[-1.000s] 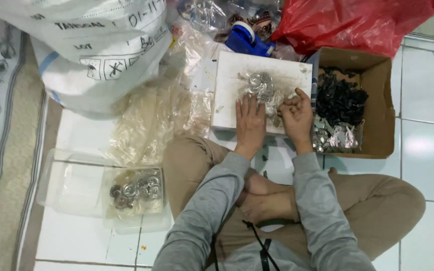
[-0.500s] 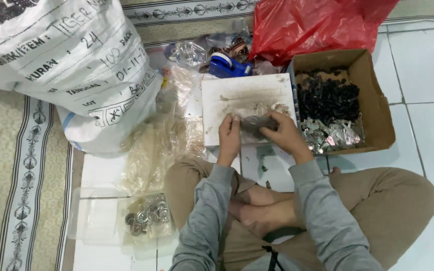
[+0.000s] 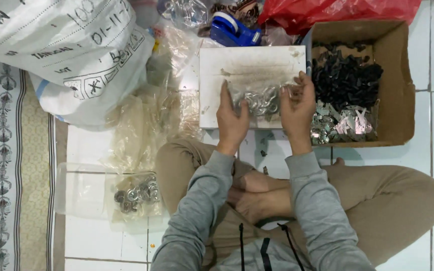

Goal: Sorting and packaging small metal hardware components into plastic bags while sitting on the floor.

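The person wore a grey long-sleeved hooded top with ribbed cuffs ending at the wrists, leaving the left hand and the right hand bare. A dark zip ran down the front of the top, and 2 dark drawcords hung beside it, each tipped with a small end piece. The sleeve fabric was soft and creased along the forearms. Below, the person wore tan trousers, and the feet were bare.
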